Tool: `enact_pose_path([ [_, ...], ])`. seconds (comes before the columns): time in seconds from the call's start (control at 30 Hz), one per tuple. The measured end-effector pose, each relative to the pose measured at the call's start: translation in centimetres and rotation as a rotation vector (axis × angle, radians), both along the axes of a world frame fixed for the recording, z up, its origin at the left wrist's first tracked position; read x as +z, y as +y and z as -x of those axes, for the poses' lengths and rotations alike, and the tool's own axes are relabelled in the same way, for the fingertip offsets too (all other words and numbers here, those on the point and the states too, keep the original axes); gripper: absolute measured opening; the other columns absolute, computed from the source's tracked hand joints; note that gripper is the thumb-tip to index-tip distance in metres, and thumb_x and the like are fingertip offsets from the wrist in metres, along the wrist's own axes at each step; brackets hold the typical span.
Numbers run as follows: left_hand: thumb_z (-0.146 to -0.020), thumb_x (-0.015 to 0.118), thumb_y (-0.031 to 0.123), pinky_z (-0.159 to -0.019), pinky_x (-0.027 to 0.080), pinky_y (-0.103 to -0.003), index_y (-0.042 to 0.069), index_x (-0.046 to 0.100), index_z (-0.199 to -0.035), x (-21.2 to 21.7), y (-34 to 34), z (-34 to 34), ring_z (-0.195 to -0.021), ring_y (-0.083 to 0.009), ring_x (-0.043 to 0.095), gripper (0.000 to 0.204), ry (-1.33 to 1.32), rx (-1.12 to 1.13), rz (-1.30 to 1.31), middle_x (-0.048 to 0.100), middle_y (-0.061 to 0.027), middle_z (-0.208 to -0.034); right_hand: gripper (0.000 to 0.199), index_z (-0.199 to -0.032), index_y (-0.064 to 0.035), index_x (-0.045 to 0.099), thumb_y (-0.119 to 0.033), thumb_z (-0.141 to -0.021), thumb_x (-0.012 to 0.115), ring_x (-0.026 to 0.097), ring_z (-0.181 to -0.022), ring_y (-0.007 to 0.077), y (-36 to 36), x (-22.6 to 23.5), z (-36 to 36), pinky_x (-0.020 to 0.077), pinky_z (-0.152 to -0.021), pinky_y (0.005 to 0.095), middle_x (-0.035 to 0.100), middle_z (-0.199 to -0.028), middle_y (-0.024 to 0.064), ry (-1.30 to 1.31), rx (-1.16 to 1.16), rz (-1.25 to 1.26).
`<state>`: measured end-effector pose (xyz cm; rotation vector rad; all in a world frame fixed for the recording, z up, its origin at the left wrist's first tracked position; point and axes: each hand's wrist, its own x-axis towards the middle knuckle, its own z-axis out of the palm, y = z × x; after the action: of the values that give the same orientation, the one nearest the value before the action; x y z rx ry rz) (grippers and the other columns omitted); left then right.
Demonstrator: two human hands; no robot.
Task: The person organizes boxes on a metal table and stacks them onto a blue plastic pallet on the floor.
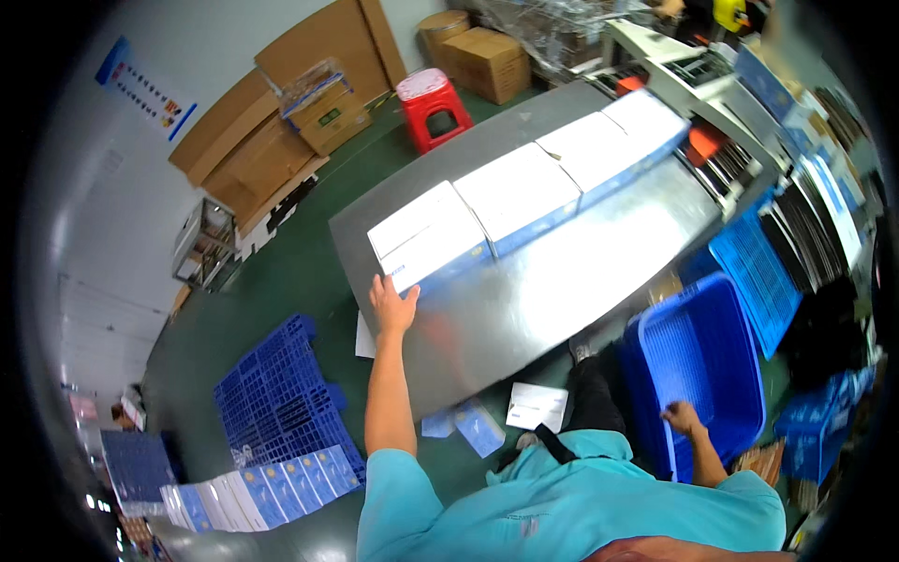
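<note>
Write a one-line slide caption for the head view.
Left hand touches the nearest white-and-blue box on a steel table; right hand grips a blue basket.

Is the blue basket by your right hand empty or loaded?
Empty, as far as visible: the blue basket shows only bare mesh walls and floor. The right hand grips its near rim.

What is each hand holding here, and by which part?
The left hand rests on the near corner of the white and blue box, with no closed grip visible. The right hand grasps the blue basket by its near rim.
</note>
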<state>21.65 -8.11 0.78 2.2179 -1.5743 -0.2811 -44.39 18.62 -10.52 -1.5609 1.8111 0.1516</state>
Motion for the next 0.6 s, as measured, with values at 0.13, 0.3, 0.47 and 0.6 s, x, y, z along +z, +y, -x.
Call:
enact_pose_path([
  [0.13,-0.073,0.069,0.051,-0.105,0.022,-0.061,-0.001,0.035,-0.138,1.6,-8.4,1.3,-0.139,-0.0379,0.016,0.090,-0.118,0.141,-0.169,0.022,-0.0200,-0.149,0.030,-0.098,0.0037,0.061,-0.019,-0.080,0.067,0.060,-0.089,0.0383,-26.8,5.9,-6.0,0.0483,-0.078,0.0419,0.062,-0.094,0.0227,-0.311,0.090,0.573],
  [0.3,-0.065,0.068,0.065,-0.109,0.015,-0.059,0.001,0.031,-0.141,2.2,-17.0,1.0,-0.141,-0.0346,0.011,0.106,-0.140,0.173,-0.329,0.019,-0.0194,-0.151,0.052,-0.119,0.0017,0.052,-0.024,-0.078,0.071,0.050,-0.111,0.0376,-53.5,12.5,-18.4,0.0428,-0.094,0.0398,0.050,-0.124,0.0226,-0.370,0.630,0.713],
  [0.47,-0.065,0.063,0.072,-0.106,0.025,-0.051,-0.003,0.039,-0.134,-0.1,-17.3,1.8,-0.130,-0.0348,0.033,0.104,-0.258,0.129,-0.359,0.040,-0.0219,-0.137,0.083,-0.135,0.0006,0.038,-0.045,-0.074,0.071,0.035,-0.128,0.0369,-61.7,10.0,-27.4,0.0229,-0.110,0.0469,0.039,-0.135,0.0245,-0.154,0.906,0.835],
  [0.6,-0.066,0.063,0.071,-0.092,0.039,-0.049,-0.004,0.050,-0.115,0.2,-7.2,3.3,-0.108,-0.0369,0.051,0.091,-0.272,0.345,-0.465,0.050,-0.0235,-0.117,0.097,-0.134,0.0014,0.038,-0.042,-0.060,0.082,0.037,-0.122,0.0400,-62.5,10.8,-28.1,0.0286,-0.105,0.0485,0.041,-0.129,0.0249,-0.218,0.858,0.665],
])
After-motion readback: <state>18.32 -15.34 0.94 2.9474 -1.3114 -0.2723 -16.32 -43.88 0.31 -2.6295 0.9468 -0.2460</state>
